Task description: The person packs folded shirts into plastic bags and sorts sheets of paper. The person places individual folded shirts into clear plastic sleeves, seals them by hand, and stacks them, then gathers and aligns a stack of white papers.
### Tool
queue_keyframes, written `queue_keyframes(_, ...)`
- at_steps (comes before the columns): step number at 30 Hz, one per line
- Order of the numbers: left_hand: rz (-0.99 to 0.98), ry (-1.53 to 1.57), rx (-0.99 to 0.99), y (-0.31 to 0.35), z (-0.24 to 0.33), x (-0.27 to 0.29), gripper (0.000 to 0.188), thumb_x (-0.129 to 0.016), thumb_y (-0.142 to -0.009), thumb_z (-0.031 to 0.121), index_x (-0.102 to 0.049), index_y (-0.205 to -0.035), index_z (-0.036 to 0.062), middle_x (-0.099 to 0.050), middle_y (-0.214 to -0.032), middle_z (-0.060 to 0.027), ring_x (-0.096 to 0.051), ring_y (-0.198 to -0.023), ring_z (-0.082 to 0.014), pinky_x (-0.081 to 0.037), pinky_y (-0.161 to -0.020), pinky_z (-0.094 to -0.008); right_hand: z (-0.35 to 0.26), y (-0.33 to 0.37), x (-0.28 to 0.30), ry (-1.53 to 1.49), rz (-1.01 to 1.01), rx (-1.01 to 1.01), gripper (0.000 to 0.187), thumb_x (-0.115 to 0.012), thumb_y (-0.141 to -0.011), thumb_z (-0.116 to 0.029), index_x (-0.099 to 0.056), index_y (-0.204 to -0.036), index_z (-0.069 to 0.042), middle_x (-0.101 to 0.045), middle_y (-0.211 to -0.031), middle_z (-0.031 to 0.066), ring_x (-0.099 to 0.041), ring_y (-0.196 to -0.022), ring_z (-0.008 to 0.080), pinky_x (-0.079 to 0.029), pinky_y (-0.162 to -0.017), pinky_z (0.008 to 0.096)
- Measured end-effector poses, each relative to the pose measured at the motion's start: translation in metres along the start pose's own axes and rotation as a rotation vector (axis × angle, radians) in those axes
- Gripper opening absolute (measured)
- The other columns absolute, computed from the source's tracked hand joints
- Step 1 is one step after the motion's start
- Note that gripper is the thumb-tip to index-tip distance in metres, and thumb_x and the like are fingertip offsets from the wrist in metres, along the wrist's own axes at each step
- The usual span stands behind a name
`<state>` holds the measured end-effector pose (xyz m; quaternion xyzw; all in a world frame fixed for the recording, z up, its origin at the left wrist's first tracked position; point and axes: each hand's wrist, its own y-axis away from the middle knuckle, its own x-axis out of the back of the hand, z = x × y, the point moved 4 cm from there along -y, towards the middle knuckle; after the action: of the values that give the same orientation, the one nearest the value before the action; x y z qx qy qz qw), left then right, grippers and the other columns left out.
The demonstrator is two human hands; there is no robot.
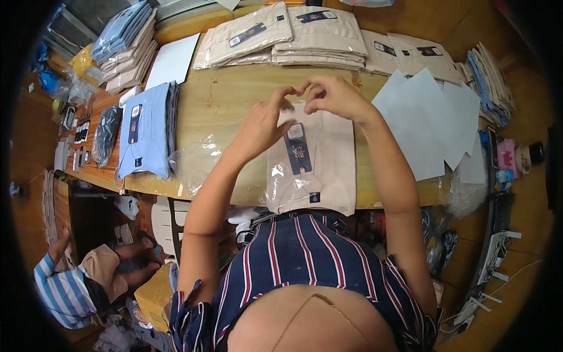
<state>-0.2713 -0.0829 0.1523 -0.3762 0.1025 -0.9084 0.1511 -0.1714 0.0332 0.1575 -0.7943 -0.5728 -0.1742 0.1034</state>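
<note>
A folded beige garment lies in front of me at the table's near edge. It carries a dark hang tag and a small dark label near its collar. Clear plastic glints along its left side and spreads over the table. At the garment's far end, my left hand has its fingers bent and its thumb low beside the tag. My right hand meets it there, fingers curled inward, index fingertips almost touching. What the fingers pinch, perhaps thin clear plastic, cannot be made out.
Stacked beige garments in plastic line the table's far side. A blue garment stack and a dark bagged item stand left. White sheets overlap at right. A person in a striped top is low at left, beside a box.
</note>
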Motion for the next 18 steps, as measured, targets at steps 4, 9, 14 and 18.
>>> queue_keyframes(4,-0.068,0.094,-0.056,-0.015,0.003,0.003,0.026,-0.048,-0.073,-0.007,-0.04,-0.097,0.0023,-0.053,-0.086,-0.0093,-0.054,-0.064,-0.0175,-0.042,-0.056,-0.0255,0.009,0.02,0.019,-0.348,0.265,0.054,0.047,-0.058,-0.07,-0.002,-0.035,-0.111,-0.007,-0.058,-0.08,0.0077,-0.055,-0.075,0.0116,-0.043,-0.067,0.024)
queue_keyframes(9,-0.099,0.107,-0.111,-0.029,0.006,0.03,0.023,-0.039,-0.069,-0.015,-0.047,-0.084,0.0008,-0.052,-0.079,-0.0065,-0.052,-0.063,-0.0126,-0.041,-0.054,-0.0233,0.025,0.067,-0.015,-0.251,0.254,-0.022,0.052,-0.048,-0.074,0.008,-0.028,-0.117,-0.013,-0.054,-0.081,0.0098,-0.054,-0.071,0.0121,-0.044,-0.064,0.0233)
queue_keyframes(14,-0.168,0.115,-0.1,-0.044,0.01,0.079,0.03,-0.045,-0.065,-0.014,-0.056,-0.089,0.001,-0.057,-0.089,-0.0063,-0.053,-0.067,-0.012,-0.047,-0.061,-0.0237,0.019,0.08,0.014,-0.304,0.21,0.167,0.047,-0.039,-0.074,0.01,-0.032,-0.116,-0.012,-0.052,-0.079,0.008,-0.049,-0.06,0.0099,-0.043,-0.056,0.0222)
queue_keyframes(18,-0.226,0.01,-0.183,-0.06,0.019,0.115,0.035,-0.047,-0.064,-0.013,-0.054,-0.096,0.0007,-0.056,-0.098,-0.006,-0.054,-0.071,-0.0107,-0.047,-0.065,-0.0224,-0.025,0.064,0.044,-0.036,0.127,0.286,0.046,-0.033,-0.068,0.012,-0.053,-0.103,-0.011,-0.05,-0.076,0.0051,-0.043,-0.056,0.0081,-0.041,-0.055,0.0194)
